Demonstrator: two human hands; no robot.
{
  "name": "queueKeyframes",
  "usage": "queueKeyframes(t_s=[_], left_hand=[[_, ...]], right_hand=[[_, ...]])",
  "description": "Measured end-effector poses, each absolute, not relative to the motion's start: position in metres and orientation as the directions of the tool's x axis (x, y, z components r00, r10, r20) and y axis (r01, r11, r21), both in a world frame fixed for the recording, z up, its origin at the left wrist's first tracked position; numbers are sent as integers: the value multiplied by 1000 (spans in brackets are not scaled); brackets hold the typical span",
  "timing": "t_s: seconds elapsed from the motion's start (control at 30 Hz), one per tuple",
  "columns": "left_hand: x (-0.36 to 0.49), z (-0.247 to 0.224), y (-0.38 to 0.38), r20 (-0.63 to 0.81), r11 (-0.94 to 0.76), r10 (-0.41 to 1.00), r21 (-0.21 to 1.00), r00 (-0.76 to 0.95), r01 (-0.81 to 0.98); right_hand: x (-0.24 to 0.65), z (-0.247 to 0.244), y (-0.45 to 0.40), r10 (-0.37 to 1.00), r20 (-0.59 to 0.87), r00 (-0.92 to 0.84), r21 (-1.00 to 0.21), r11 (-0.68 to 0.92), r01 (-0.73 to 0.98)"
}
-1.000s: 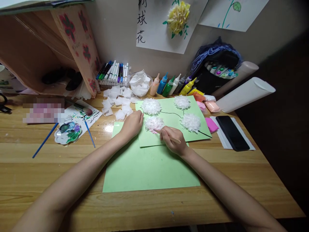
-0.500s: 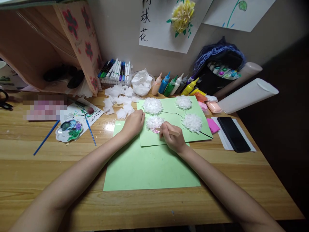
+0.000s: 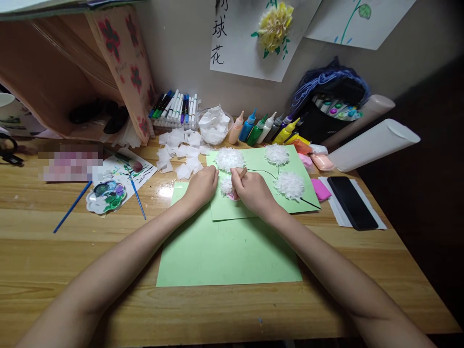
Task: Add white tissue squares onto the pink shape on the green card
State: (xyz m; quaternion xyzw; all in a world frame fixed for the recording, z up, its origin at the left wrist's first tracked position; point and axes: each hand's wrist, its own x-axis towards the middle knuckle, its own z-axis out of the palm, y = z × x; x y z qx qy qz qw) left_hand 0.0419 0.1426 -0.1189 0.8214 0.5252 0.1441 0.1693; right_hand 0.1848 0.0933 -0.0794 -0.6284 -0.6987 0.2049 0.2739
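A light green sheet of card [image 3: 261,205] lies with several fluffy white paper flowers on it and thin black stem lines. My right hand [image 3: 253,191] is closed round a wooden craft stick [image 3: 244,171], whose upper end pokes out above the fist. The stick's lower part is hidden by the fingers. Beside that hand is the lower left flower [image 3: 226,185], with pink at its lower edge and its right side covered. My left hand [image 3: 203,183] rests at the card's left edge with fingers curled; what they grip, if anything, is hidden.
Under the card lies a second green sheet [image 3: 228,256]. Behind stand paint bottles [image 3: 256,131], a bowl of white paper [image 3: 215,126] and loose white paper pieces [image 3: 186,154]. At left are a paint palette [image 3: 105,197] and brushes; at right, a black phone [image 3: 352,203].
My right hand has shifted slightly left and up, over more of the lower left flower. The craft stick has turned from lying sideways to more upright. My left hand stays in place.
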Motion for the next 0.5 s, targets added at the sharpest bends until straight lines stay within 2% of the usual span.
queueKeyframes(t_s=[0.07, 0.13, 0.23, 0.3, 0.4, 0.5], left_hand=[[42, -120, 142, 64, -398, 910, 420, 411, 816], [43, -121, 142, 71, -405, 907, 410, 414, 817], [42, -119, 142, 61, -403, 907, 411, 416, 818], [39, -114, 145, 30, -393, 906, 430, 422, 813], [27, -102, 154, 18, -359, 922, 423, 388, 832], [10, -93, 168, 108, -275, 961, 292, 254, 916]], right_hand=[[186, -78, 94, 989, 122, -82, -623, 141, 769], [191, -79, 89, 982, 162, -99, -683, 184, 707], [205, -91, 73, 959, 284, -19, -835, 257, 486], [217, -103, 60, 935, 344, 81, -882, 293, 368], [232, -123, 41, 901, 413, 134, -874, 350, 336], [238, -137, 31, 863, 492, 116, -831, 425, 358]])
